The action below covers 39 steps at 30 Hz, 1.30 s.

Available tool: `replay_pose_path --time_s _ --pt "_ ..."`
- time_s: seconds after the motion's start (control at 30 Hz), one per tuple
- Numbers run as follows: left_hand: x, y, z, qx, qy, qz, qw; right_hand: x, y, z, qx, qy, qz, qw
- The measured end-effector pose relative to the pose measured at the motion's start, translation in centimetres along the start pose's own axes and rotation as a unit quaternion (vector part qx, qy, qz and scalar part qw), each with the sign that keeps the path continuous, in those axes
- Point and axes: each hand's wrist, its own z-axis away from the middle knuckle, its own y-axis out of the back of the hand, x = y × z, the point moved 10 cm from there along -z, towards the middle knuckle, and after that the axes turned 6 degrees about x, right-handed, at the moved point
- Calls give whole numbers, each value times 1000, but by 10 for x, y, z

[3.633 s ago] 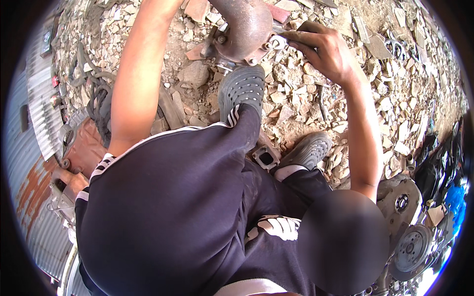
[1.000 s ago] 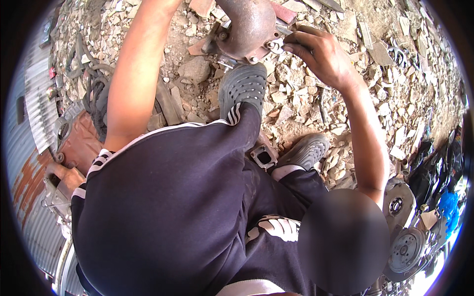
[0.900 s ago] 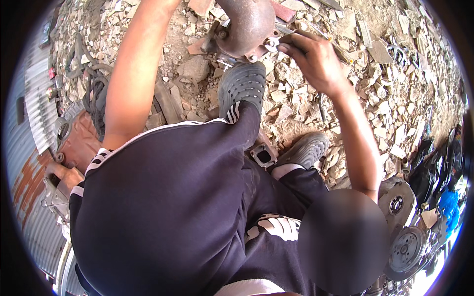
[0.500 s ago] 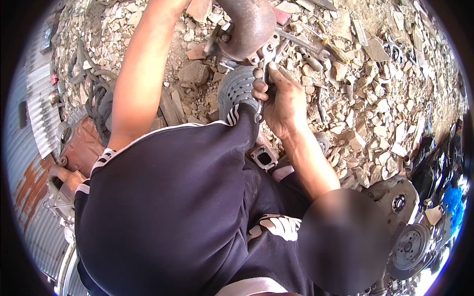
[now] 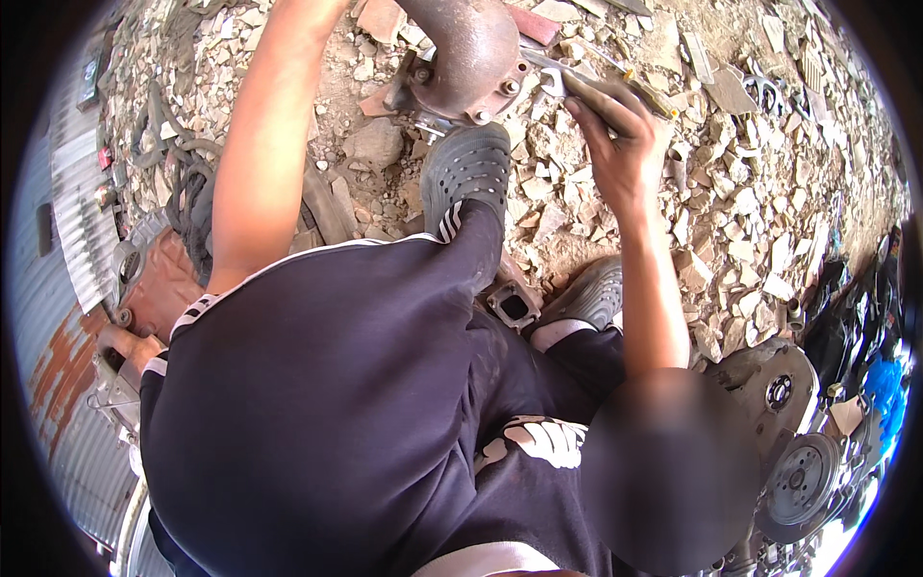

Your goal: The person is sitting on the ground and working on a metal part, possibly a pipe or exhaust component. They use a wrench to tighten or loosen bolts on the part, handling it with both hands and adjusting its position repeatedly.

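Observation:
My right hand (image 5: 630, 130) reaches over the rubble at upper right. Its fingers are bent around a grey metal wrench (image 5: 550, 62) lying there, and they cover most of its length. Just left of it stands a rusty elbow pipe (image 5: 476, 48), with bolts on its flange (image 5: 509, 87). My left forearm (image 5: 269, 144) runs up past my bent knee, and the hand is cut off by the upper edge. My left foot, in a grey perforated clog (image 5: 468, 168), is planted right below the flange.
Broken stones (image 5: 731, 221) cover the ground. A square-ended metal pipe piece (image 5: 512, 305) lies between my feet. Rusty housing (image 5: 159, 279) and dark hoses (image 5: 183, 163) are on the left, near corrugated sheet (image 5: 58, 404). A pulley wheel (image 5: 798, 481) and a metal cover (image 5: 769, 375) are at lower right.
My right hand has left the flange bolt, where it held a combination wrench, and moved right and up to the wrench on the ground. The view has shifted slightly.

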Motion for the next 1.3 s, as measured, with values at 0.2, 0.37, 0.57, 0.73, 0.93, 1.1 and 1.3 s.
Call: replay_pose_path --time_s 0.2,0.37,0.57,0.73,0.93,1.1,1.3 --pt "5 -5 -3 -65 27 14 997 -7 -15 -29 -124 96 57 986" --pt "4 -3 -2 -61 42 16 997 -11 -25 -36 -171 155 32 973" --pt "3 -3 -2 -58 32 19 998 -25 -31 -52 -209 214 -10 954" --pt "-9 -6 1 -29 19 3 999 -28 -43 -53 -263 148 -17 953" --pt "-3 -4 2 -46 26 32 998 8 -58 33 -113 -271 -149 944" --pt "6 2 1 -52 40 30 997 0 -94 76 14 -466 -503 728" --pt "-2 3 3 -25 5 13 1000 -8 -84 84 -20 -496 -517 697"
